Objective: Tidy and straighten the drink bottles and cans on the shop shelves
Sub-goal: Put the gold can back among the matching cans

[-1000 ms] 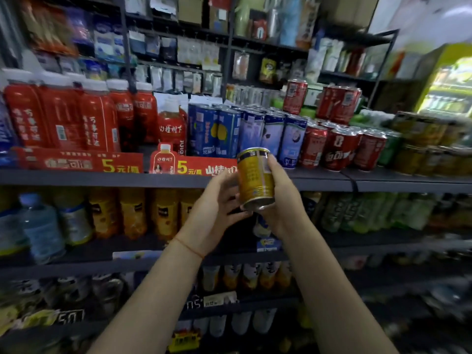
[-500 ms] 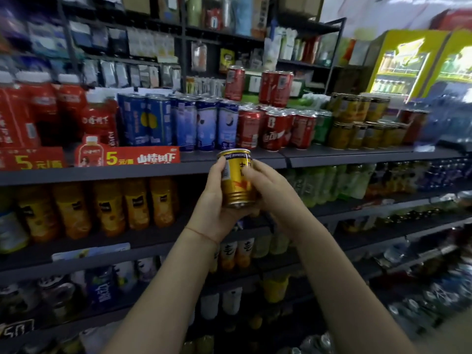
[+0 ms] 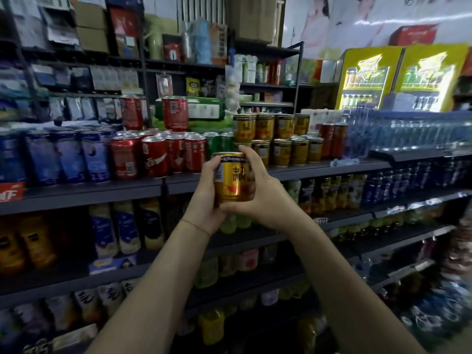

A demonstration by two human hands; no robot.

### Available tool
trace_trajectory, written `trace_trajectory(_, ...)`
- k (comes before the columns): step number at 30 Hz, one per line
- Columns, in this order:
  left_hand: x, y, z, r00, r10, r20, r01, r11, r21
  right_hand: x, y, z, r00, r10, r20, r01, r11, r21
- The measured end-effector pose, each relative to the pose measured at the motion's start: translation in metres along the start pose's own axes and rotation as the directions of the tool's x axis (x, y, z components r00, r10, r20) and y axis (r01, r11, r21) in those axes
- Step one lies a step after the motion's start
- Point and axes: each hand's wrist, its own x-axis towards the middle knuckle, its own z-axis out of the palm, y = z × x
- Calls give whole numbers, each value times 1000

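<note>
Both hands are on one gold can [image 3: 233, 178], held upright in the air just in front of the top drinks shelf [image 3: 306, 171]. The left hand [image 3: 204, 198] wraps its fingers round the can's left side and base; the right hand [image 3: 260, 192] curls over the right side, fingertips up at the rim. The label faces the camera, apparently upside down, so the can itself may be inverted.

Just behind the hands stands the matching stack of gold cans [image 3: 275, 139], two tiers high and fairly square. That looks like where this one belongs, so the job here reads as mid-step: the can is lifted, not yet set down.

To the left, the red cola cans [image 3: 155, 157] sit in a reasonably even row, with two more red ones perched above them. The blue cans [image 3: 66, 157] further left line up well enough, though blur hides the detail. The lower shelves of bottles [image 3: 122, 226] look more ragged; my guess is most of the straightening down there is still to come.
</note>
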Motion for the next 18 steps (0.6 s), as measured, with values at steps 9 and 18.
trace_trajectory(9, 108, -56, 33, 984, 156, -82, -128, 952, 277, 38, 93, -67, 966, -114, -233, 116, 993, -5)
trace_trajectory(18, 241, -94, 39, 774, 606, 180, -446, 321, 836, 145, 192, -146, 863, -63, -501, 34, 997, -67)
